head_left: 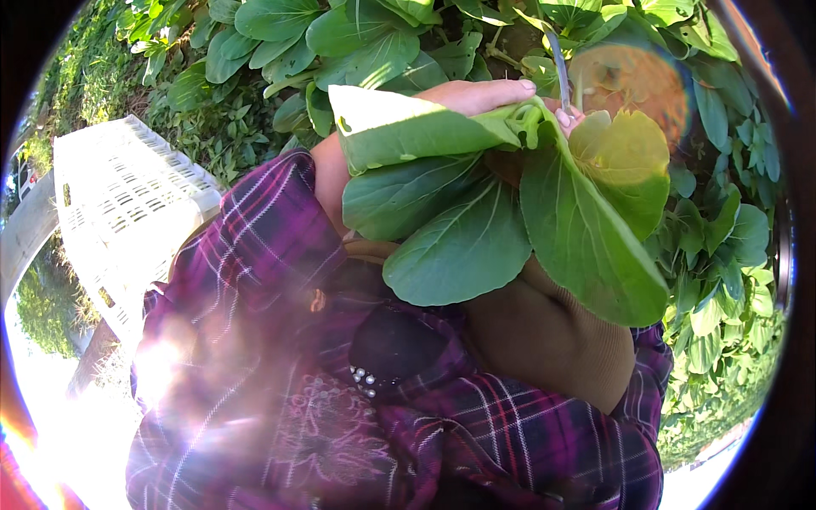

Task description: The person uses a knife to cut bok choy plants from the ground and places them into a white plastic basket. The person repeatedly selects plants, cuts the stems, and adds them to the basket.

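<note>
My left hand (pixel 475 95) is around the stalks of a leafy green plant (pixel 462 245), whose broad leaves fan out towards my body. The leaves cover much of this hand. At the right of the stalks only a few fingertips of my right hand (pixel 569 118) show, close beside a narrow curved metal blade (pixel 560 67), with the rest behind leaves. The fingertips lie at the blade's lower end; its handle is hidden.
A white slatted plastic crate (pixel 131 191) stands at the left. Low leafy green plants (pixel 357 44) grow ahead and along the right side (pixel 707 280). A pale curved edge (pixel 32 220) runs beyond the crate. Strong glare covers the lower left.
</note>
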`<move>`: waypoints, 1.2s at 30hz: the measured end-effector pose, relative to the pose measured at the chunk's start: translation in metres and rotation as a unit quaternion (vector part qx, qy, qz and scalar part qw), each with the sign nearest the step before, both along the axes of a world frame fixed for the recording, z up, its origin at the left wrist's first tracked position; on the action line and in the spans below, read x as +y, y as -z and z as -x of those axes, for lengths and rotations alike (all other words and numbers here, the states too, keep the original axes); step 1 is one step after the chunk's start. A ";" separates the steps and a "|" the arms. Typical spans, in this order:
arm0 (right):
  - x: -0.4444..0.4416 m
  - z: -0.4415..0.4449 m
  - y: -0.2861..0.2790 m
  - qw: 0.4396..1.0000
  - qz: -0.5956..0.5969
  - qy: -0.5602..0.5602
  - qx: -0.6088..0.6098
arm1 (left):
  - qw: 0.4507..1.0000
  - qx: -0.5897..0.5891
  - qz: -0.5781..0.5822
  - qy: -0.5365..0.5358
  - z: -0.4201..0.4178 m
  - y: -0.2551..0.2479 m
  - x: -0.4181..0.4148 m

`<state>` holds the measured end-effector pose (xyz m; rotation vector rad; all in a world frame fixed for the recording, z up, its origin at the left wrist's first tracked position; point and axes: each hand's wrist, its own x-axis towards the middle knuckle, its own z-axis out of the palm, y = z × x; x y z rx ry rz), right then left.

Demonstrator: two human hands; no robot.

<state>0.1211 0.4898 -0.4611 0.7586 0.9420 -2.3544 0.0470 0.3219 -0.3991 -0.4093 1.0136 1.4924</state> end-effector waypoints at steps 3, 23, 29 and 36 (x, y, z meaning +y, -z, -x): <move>0.014 -0.006 0.023 0.998 -0.044 -0.040 0.022 | 0.997 -0.041 -0.016 0.058 0.001 0.013 0.005; 0.003 -0.007 -0.009 0.969 -0.161 -0.159 0.097 | 0.660 0.552 0.180 0.476 -0.028 -0.004 -0.007; 0.004 -0.014 0.012 0.968 -0.248 -0.035 0.024 | 0.622 0.614 0.195 0.445 -0.025 -0.004 -0.006; 0.073 -0.043 0.016 0.721 -0.565 -0.395 0.068 | 0.747 0.555 0.355 0.090 0.066 -0.034 -0.124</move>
